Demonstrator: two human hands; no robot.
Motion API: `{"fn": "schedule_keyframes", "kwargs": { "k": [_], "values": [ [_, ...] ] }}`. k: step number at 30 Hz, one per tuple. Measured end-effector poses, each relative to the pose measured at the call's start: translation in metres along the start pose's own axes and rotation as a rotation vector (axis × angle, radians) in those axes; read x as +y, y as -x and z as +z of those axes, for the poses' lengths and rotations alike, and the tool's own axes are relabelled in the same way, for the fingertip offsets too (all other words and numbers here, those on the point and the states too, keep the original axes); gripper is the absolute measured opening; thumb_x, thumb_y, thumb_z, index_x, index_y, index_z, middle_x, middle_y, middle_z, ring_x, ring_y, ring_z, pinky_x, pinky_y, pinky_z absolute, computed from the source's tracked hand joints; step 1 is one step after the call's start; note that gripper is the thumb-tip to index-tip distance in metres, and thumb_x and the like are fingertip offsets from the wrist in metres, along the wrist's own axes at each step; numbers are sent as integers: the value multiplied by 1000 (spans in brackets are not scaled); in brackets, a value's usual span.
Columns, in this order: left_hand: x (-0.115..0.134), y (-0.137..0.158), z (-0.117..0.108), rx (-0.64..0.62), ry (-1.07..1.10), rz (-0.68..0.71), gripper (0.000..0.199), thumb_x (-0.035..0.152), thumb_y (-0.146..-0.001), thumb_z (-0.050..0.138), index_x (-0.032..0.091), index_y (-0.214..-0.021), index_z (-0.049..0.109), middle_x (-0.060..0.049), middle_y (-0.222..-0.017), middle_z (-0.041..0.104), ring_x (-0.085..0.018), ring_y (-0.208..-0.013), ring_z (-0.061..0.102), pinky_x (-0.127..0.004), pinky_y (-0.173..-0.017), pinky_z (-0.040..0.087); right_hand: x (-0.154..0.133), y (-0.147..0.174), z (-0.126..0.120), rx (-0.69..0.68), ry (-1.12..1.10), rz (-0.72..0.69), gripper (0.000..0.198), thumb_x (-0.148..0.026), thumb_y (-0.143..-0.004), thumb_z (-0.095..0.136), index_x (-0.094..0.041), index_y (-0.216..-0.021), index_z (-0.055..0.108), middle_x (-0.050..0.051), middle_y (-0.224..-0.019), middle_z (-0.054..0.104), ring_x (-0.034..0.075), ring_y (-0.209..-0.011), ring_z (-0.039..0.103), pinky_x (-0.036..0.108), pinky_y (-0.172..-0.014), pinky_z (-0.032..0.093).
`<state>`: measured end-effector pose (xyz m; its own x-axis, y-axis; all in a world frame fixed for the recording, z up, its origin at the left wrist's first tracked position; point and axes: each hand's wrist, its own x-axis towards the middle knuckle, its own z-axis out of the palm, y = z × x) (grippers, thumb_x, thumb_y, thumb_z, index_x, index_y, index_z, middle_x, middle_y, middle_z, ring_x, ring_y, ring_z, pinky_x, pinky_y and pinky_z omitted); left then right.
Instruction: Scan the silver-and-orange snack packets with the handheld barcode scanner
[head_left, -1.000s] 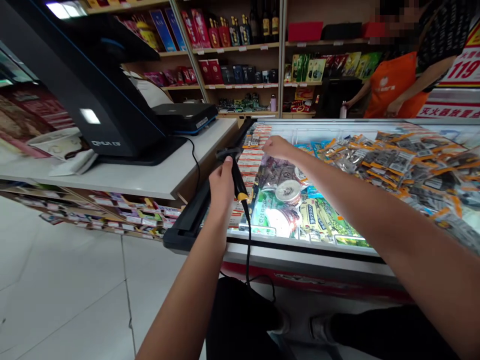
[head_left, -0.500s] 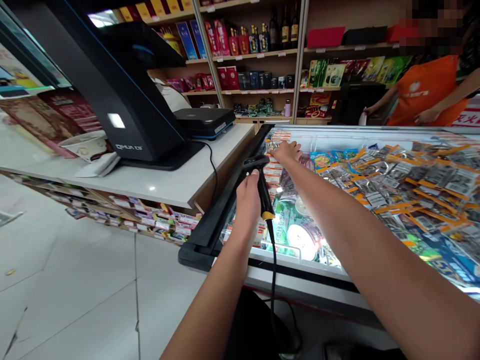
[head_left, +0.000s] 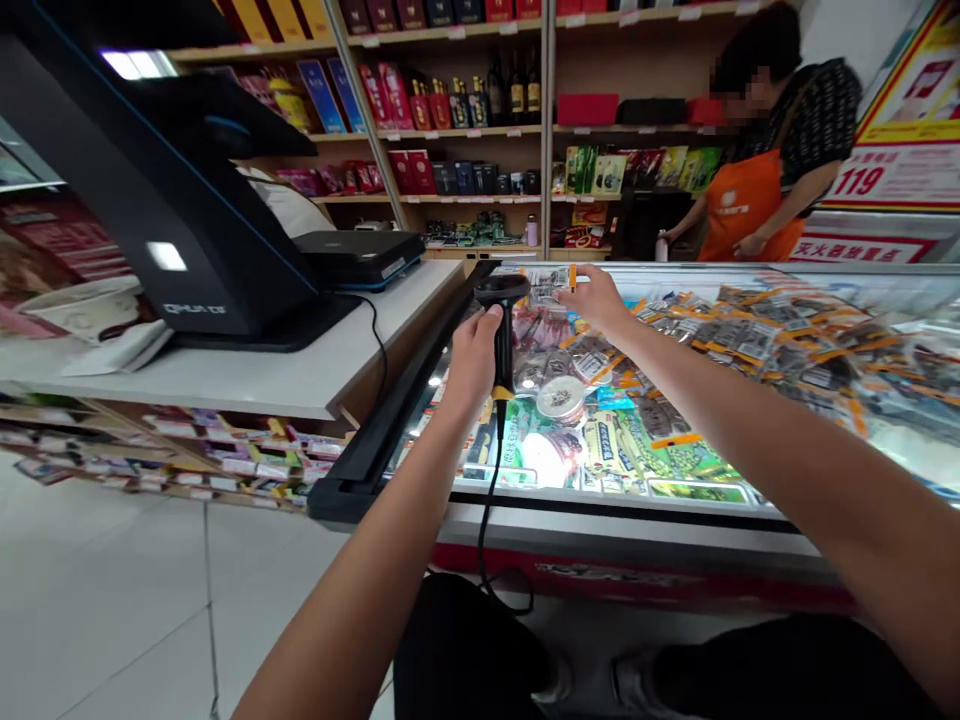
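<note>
My left hand (head_left: pixel 474 358) is wrapped around the handle of a black barcode scanner (head_left: pixel 504 320), held upright with its head on top and a cable hanging down. Just right of the scanner head, my right hand (head_left: pixel 596 298) pinches a small clear snack packet (head_left: pixel 549 285) with an orange edge. A pale label shows on the packet. Both hands are above the glass top of a chest freezer. Many similar orange-edged packets (head_left: pixel 757 325) lie in a pile to the right of my right hand. Round tubs (head_left: pixel 561 397) and green packages (head_left: pixel 690 462) show below.
A white counter (head_left: pixel 300 375) on the left bears a black checkout terminal (head_left: pixel 217 270) and a paper bowl (head_left: pixel 86 305). Behind the freezer, a person in an orange apron (head_left: pixel 742 205) stands before shelves of boxes and bottles. The freezer's black frame (head_left: pixel 352 490) runs along its left side.
The view has shifted right and down. My right hand, earlier reaching over the freezer's far left corner, now holds the packet up beside the scanner head. The scanner stands more upright.
</note>
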<state>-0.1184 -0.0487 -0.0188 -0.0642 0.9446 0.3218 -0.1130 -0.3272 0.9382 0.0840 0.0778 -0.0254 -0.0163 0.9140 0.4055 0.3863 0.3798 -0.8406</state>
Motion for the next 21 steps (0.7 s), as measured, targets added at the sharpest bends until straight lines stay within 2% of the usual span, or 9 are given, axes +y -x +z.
{"fn": "schedule_keyframes", "kwargs": {
  "k": [3, 5, 7, 10, 14, 19, 21],
  "values": [
    [15, -19, 29, -216, 69, 47, 43, 61, -85, 58, 18, -83, 59, -2, -65, 62, -11, -44, 52, -24, -41, 39, -2, 33, -43, -9, -100, 4, 30, -38, -74, 75, -17, -94, 66, 7, -84, 70, 19, -71, 63, 30, -63, 48],
    [20, -27, 46, -361, 85, 50, 48, 64, -82, 59, 17, -86, 60, -3, -64, 64, -11, -44, 53, -24, -42, 39, 0, 54, -67, 37, -98, 37, 31, -43, -75, 74, -17, -88, 67, 7, -83, 69, 18, -67, 62, 29, -60, 47],
    [17, -29, 60, -436, 96, 55, 51, 66, -82, 59, 16, -88, 61, -4, -64, 64, -11, -45, 53, -23, -42, 39, 3, 70, -86, 94, -83, 53, 33, -48, -77, 73, -17, -87, 67, 6, -81, 67, 17, -65, 60, 29, -57, 47],
    [-3, -20, 74, -425, 148, 71, 54, 67, -85, 54, 15, -92, 62, -4, -66, 64, -11, -45, 54, -24, -42, 39, 12, 83, -104, 172, -103, 42, 34, -52, -78, 71, -19, -87, 64, 5, -83, 65, 16, -61, 58, 29, -54, 47],
    [-29, 2, 87, -431, 138, 39, 53, 67, -85, 56, 15, -93, 62, -5, -70, 67, -12, -47, 56, -25, -43, 42, 23, 83, -117, 209, -95, 3, 31, -50, -80, 69, -21, -80, 58, 4, -80, 63, 16, -61, 57, 30, -55, 48],
    [-27, 19, 97, -431, 76, -1, 46, 64, -84, 59, 18, -87, 60, -3, -68, 65, -12, -46, 56, -26, -44, 42, 25, 78, -127, 256, 112, -135, 23, -42, -85, 64, -22, -77, 58, 3, -77, 63, 18, -67, 58, 31, -64, 44],
    [-23, 20, 98, -406, 71, -18, 48, 66, -81, 61, 19, -86, 60, -3, -68, 65, -12, -45, 54, -26, -44, 41, 25, 78, -129, 265, 160, -146, 22, -41, -86, 61, -22, -76, 57, 3, -77, 63, 19, -69, 58, 31, -65, 42]
  ]
}}
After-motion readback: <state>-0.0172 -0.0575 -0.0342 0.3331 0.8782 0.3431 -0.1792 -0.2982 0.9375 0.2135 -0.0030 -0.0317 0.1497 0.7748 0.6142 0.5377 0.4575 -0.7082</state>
